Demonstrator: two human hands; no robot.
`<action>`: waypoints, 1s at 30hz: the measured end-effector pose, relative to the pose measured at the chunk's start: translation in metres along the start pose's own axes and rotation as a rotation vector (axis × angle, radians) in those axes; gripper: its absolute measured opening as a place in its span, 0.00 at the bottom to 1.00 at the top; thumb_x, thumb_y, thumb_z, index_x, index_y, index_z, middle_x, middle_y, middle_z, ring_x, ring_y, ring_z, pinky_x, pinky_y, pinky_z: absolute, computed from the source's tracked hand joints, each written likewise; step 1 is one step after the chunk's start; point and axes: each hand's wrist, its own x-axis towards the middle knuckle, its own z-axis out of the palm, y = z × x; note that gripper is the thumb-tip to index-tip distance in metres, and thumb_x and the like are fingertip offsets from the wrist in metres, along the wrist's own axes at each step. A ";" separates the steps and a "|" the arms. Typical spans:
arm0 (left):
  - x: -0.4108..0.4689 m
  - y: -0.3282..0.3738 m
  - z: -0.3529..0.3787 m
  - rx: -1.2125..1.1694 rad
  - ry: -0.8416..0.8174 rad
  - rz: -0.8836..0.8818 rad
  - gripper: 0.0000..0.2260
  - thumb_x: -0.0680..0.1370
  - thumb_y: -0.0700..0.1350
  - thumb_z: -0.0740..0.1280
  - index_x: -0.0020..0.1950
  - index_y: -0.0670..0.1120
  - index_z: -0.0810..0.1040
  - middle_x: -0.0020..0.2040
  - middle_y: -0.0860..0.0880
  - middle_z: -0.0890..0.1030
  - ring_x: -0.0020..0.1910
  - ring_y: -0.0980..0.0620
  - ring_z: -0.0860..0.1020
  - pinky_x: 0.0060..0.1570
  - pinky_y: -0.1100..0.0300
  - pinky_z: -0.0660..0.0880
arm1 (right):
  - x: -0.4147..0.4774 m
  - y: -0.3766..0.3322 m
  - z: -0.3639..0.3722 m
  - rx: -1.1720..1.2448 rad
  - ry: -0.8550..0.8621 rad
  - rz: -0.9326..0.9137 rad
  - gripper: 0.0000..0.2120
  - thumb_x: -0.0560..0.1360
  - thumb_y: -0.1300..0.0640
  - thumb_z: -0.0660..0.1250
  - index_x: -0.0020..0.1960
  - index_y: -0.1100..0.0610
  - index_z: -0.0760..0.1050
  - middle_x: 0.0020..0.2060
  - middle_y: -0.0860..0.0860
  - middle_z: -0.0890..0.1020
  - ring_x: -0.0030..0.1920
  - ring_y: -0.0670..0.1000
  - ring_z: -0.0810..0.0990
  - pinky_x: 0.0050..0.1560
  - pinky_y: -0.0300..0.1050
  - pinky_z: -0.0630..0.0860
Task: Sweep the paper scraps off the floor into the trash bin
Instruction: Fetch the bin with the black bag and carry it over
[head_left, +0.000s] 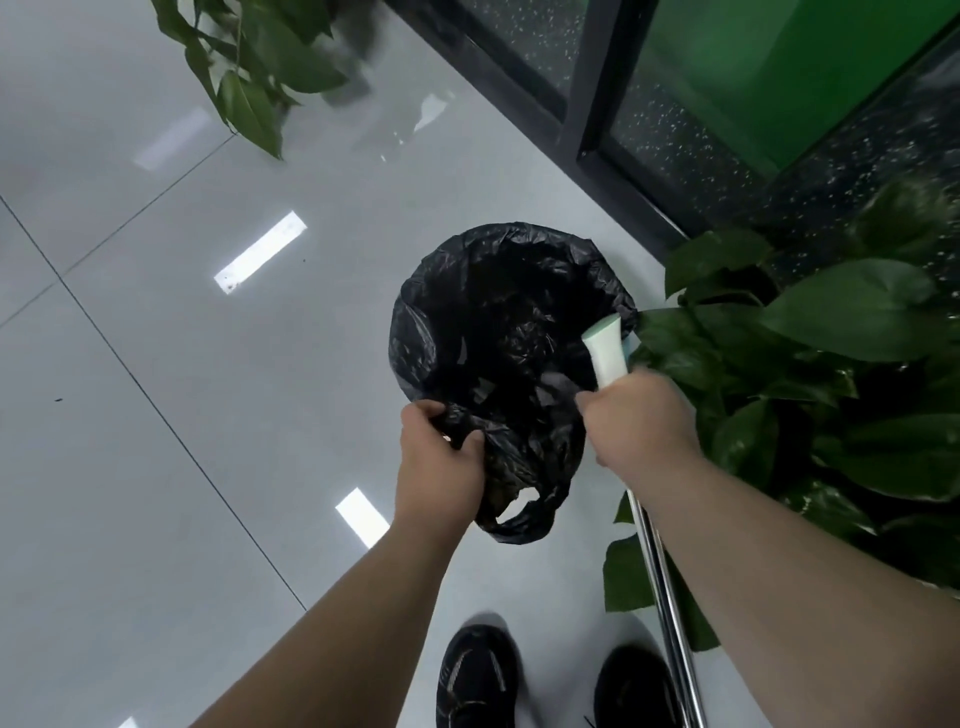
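A trash bin lined with a black plastic bag (498, 322) stands on the grey tiled floor (156, 415) in the middle of the view. My left hand (441, 457) grips the bag's near edge, bunching the plastic. My right hand (634, 421) grips a broom handle (605, 348), whose pale green and white end pokes up past my fist over the bin's right rim. The handle's shiny metal shaft (670, 613) runs down toward the lower right. No paper scraps are plainly visible; the bag's inside is too dark to read.
A leafy potted plant (831, 364) crowds the right side, close against the bin. More leaves (249, 67) hang at the top left. A dark-framed glass wall (597, 93) runs along the top right. My black shoes (478, 680) stand below the bin.
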 end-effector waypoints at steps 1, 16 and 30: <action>0.000 0.001 0.001 -0.034 0.007 -0.014 0.16 0.80 0.47 0.69 0.60 0.56 0.64 0.56 0.50 0.80 0.49 0.49 0.83 0.46 0.53 0.78 | -0.002 -0.001 0.001 0.024 0.015 -0.002 0.14 0.77 0.49 0.69 0.50 0.59 0.74 0.38 0.53 0.80 0.39 0.56 0.82 0.36 0.47 0.78; 0.007 -0.001 -0.004 -0.229 0.086 -0.083 0.16 0.79 0.36 0.64 0.60 0.53 0.65 0.44 0.50 0.77 0.38 0.46 0.78 0.44 0.43 0.80 | -0.013 0.035 -0.015 -0.110 0.002 0.062 0.11 0.78 0.57 0.61 0.37 0.57 0.70 0.32 0.50 0.71 0.41 0.55 0.75 0.39 0.46 0.70; 0.012 -0.010 -0.021 -0.549 0.151 -0.203 0.21 0.80 0.33 0.66 0.63 0.49 0.59 0.48 0.45 0.76 0.44 0.47 0.80 0.39 0.51 0.84 | -0.051 0.059 0.013 0.298 0.044 0.270 0.11 0.76 0.56 0.62 0.35 0.53 0.68 0.32 0.49 0.72 0.30 0.46 0.68 0.28 0.40 0.64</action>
